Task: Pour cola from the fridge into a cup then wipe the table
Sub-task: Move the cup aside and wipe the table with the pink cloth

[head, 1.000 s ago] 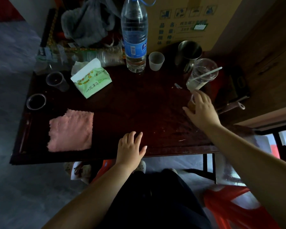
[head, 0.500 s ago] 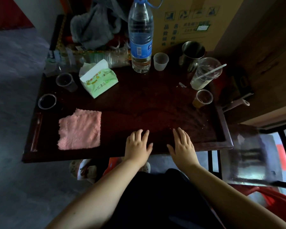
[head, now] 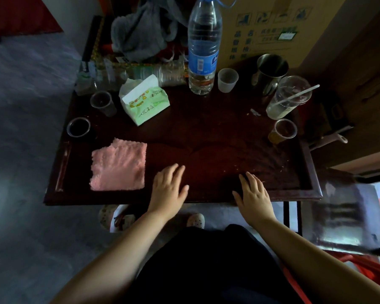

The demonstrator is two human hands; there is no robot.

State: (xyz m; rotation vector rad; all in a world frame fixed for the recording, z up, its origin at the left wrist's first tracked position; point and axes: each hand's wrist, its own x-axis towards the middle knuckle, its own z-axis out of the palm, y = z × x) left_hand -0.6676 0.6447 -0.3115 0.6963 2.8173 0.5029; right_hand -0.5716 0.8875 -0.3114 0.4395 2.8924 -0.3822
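A dark wooden table (head: 217, 148) fills the middle of the view. A folded pink cloth (head: 120, 165) lies flat near its front left. A small clear cup (head: 283, 131) with brownish liquid stands at the right side. My left hand (head: 168, 189) rests flat at the front edge, just right of the cloth, fingers straight. My right hand (head: 253, 191) lies flat on the front edge further right, holding nothing. No cola bottle is in view.
A tall water bottle (head: 203, 47), white plastic cup (head: 228, 80), steel mug (head: 271, 70) and clear cup with a straw (head: 289, 97) stand at the back. A tissue pack (head: 144, 102) and two small dark cups (head: 102, 103) (head: 78, 127) sit left. A cardboard box (head: 270, 25) is behind.
My right hand has let go of the small cup at the right and come back to rest flat on the table's front edge. The left hand stayed at the front edge.
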